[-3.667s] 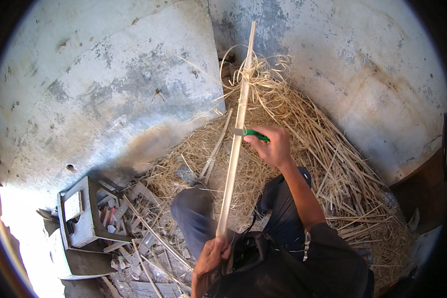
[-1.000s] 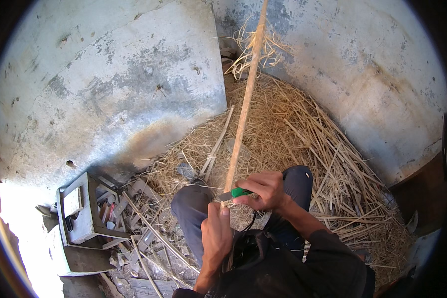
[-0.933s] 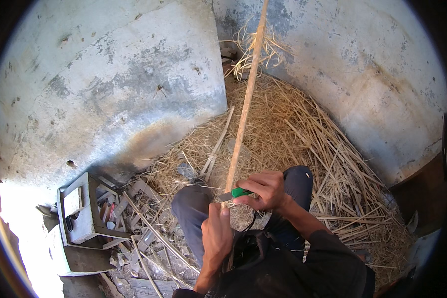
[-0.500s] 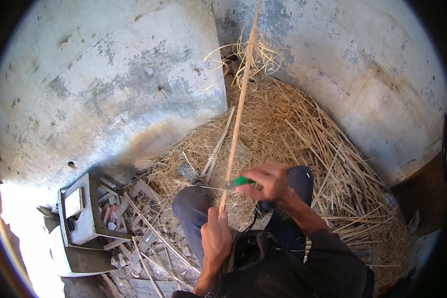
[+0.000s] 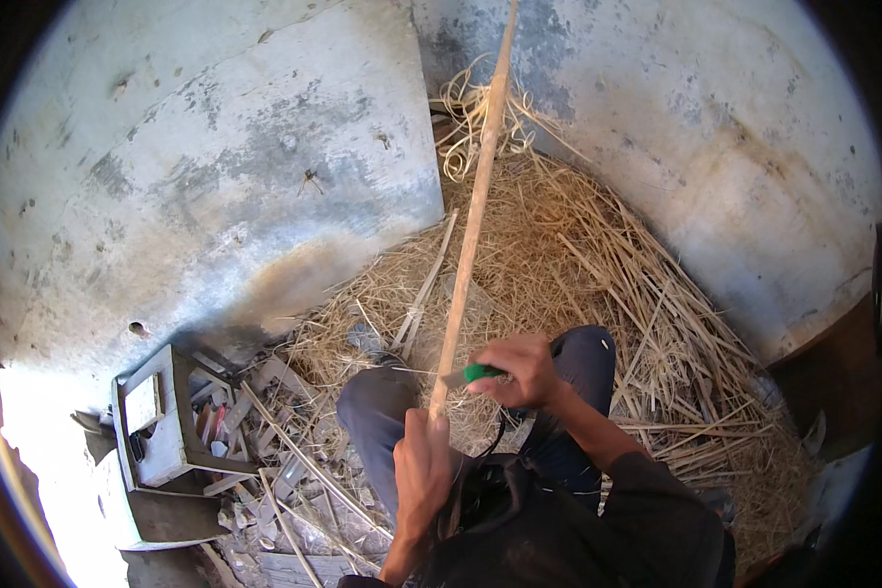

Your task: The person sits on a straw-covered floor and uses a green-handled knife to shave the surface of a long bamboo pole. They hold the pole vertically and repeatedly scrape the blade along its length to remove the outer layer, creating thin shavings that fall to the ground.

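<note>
A long, pale strip of wood or bamboo (image 5: 472, 220) runs from between my knees up past the top of the view. My left hand (image 5: 422, 468) is closed round its near end. In my right hand (image 5: 521, 370) is a knife (image 5: 482, 373) with a green handle, gripped in closed fingers. Its short blade lies against the strip, a little beyond my left hand. A thin sliver sticks out to the left of the strip at the blade. Pale curled shavings (image 5: 457, 127) show behind the strip's far part.
Dry shavings and long thin sticks (image 5: 647, 294) heap in the corner against worn grey-white walls (image 5: 265, 127). At the left stands a small wooden frame-like box (image 5: 171, 431) with odds and ends inside. Loose sticks (image 5: 314, 461) and scraps lie beside my left leg (image 5: 377, 416).
The strip's broad face has turned more toward me. My right hand and the knife have shifted slightly down and left along it. The curled shavings at the far end have changed shape.
</note>
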Demonstrator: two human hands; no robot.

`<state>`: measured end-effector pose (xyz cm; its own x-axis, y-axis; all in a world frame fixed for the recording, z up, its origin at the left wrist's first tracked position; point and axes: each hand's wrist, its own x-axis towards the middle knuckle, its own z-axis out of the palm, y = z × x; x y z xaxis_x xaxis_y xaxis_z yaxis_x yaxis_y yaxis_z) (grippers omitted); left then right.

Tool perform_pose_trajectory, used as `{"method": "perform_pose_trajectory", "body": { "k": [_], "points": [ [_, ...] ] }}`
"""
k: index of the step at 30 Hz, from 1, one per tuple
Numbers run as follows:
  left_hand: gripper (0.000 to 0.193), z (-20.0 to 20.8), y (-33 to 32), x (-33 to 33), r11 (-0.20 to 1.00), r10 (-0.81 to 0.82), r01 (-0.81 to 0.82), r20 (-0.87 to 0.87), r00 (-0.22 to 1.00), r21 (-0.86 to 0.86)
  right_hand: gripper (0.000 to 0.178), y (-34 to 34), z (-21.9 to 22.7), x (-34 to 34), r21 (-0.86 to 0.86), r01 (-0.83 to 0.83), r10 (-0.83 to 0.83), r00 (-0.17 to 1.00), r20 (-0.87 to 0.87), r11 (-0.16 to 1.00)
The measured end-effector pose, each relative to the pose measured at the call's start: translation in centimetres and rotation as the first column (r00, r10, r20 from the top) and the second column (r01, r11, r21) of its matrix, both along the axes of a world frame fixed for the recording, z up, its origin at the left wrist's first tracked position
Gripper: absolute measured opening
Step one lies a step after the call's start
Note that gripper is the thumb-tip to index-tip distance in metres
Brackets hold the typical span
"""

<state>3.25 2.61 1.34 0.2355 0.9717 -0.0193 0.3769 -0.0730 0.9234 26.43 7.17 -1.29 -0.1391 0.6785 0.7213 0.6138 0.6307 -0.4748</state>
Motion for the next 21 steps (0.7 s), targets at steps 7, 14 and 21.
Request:
{"method": "perform_pose_trajectory", "body": {
  "k": [7,14,21],
  "points": [
    [0.020,1.1,-0.1,0.8,0.998,0.009,-0.009,-0.003,1.000,0.063,0.040,-0.3,0.2,-0.8,0.065,0.014,-0.016,0.999,0.029,0.998],
    [0.021,1.4,0.1,0.8,1.000,0.001,-0.001,0.000,1.000,0.028,0.038,-0.3,1.3,-0.3,0.090,0.052,-0.063,0.991,0.115,0.995],
    [0.033,0.6,-1.6,-1.0,0.990,-0.051,0.048,-0.024,0.998,-0.130,0.045,3.9,-1.2,5.5,0.016,0.450,-0.438,0.876,-0.203,0.893]
  ]
}}
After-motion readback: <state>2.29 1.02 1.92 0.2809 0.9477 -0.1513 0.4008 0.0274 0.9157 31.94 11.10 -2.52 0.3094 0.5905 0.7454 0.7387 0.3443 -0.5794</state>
